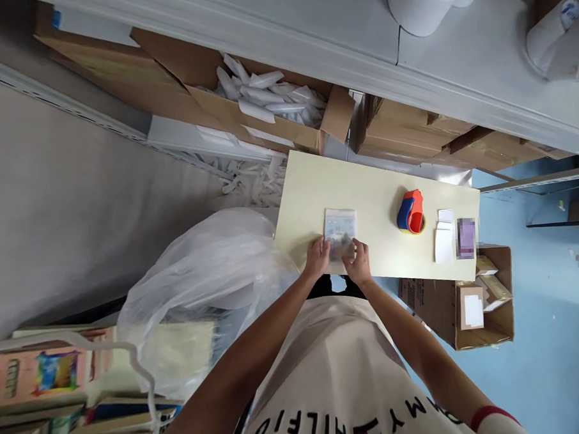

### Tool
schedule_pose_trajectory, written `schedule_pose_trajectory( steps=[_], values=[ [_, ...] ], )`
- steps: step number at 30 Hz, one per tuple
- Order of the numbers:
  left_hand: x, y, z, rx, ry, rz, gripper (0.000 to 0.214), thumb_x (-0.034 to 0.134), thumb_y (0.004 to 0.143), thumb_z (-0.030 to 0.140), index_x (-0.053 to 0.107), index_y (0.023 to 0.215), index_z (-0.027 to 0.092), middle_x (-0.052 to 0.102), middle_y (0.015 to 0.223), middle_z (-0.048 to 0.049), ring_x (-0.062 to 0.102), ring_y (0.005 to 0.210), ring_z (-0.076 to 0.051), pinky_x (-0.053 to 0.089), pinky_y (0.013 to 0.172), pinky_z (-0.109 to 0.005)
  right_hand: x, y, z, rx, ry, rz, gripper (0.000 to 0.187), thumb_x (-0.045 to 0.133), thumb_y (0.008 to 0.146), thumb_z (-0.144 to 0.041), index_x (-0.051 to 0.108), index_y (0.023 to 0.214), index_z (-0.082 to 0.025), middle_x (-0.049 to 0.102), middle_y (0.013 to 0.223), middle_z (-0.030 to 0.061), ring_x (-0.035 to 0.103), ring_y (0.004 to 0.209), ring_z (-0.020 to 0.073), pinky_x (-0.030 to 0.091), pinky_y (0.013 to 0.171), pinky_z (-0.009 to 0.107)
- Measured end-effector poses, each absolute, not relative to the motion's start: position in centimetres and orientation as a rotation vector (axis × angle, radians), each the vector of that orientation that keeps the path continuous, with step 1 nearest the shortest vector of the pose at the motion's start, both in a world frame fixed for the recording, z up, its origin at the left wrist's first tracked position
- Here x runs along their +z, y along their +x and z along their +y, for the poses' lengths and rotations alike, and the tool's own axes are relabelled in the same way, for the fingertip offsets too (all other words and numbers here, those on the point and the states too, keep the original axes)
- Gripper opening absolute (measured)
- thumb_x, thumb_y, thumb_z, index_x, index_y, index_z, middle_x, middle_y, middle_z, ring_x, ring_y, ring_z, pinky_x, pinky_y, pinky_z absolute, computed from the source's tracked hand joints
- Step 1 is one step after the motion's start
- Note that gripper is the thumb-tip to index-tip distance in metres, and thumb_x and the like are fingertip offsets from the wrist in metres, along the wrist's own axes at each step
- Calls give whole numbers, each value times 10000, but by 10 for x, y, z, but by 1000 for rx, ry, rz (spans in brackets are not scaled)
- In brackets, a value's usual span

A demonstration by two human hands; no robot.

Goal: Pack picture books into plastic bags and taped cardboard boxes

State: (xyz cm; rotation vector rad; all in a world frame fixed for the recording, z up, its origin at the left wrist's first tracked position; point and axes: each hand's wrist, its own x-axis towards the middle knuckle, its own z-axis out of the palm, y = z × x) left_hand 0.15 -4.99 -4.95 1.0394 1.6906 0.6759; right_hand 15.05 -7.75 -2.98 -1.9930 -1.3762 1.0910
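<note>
A small flat packet (pixel 340 225) with a pale blue-and-white printed face, seemingly in clear plastic, lies on the cream tabletop (pixel 365 182) near its front edge. My left hand (pixel 317 257) is closed with its fingertips at the packet's left edge. At the lower right edge, my right hand (pixel 358 261) pinches the packet with bent fingers. Greyish, blurred shapes show on the packet's lower part between the hands; I cannot make them out. To the right stands a red and blue tape dispenser (pixel 411 213), apart from both hands.
White slips (pixel 444 239) and a blurred purple item (pixel 466 239) lie at the table's right end. Beside it stands a carton (pixel 496 323) holding small boxes. Clear plastic sheeting (pixel 200 272) bulges at the left. Behind, shelves hold a carton of white rolled pieces (pixel 274 93) and tape rolls (pixel 419 6).
</note>
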Motion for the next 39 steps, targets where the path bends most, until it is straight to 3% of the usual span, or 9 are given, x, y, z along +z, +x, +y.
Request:
schedule_pose_trajectory(
  steps=[5,10,18,31,35,39],
  values=[
    [-50,-1,-67,677,974,1668,446,500,890,506,618,1162,173,610,1151,-123,635,952,-220,508,879,-355,-38,161,-90,1151,-2087,-1253,634,618,730,-241,468,1346,-216,543,1142,117,603,956,246,573,795,425],
    [-56,-10,-43,773,954,1750,389,530,890,447,613,1166,186,603,1142,-115,617,1023,-229,497,926,-372,-45,139,-57,1179,-2038,-1296,660,582,701,-184,489,1354,-193,528,1142,123,609,888,217,575,769,390],
    [-70,-53,50,1005,975,1769,392,539,905,447,608,1166,164,660,1102,-118,634,1050,-223,488,948,-355,-53,96,51,1163,-1891,-1516,683,551,710,-145,465,1387,-148,539,1085,112,574,1002,240,510,933,420],
    [-71,-73,72,1138,821,1624,497,618,819,570,644,1128,181,676,1145,-121,636,1060,-234,485,962,-372,-62,92,89,1212,-1835,-1560,724,577,659,-129,496,1378,-154,557,1168,126,606,848,180,530,919,367],
    [-65,-70,76,1127,839,1587,494,617,835,531,607,1187,184,658,1201,-130,615,1129,-257,454,1019,-427,-60,95,91,1350,-1806,-1404,801,629,629,-150,457,1410,-187,541,1246,120,621,960,207,532,920,380],
    [-45,-61,54,1079,827,1705,633,692,788,461,502,1333,201,426,1505,-147,340,1429,-288,244,1185,-451,-42,110,61,1456,-1823,-1172,876,665,634,-202,372,1458,-243,478,1398,122,543,1221,267,500,965,422]
  ],
)
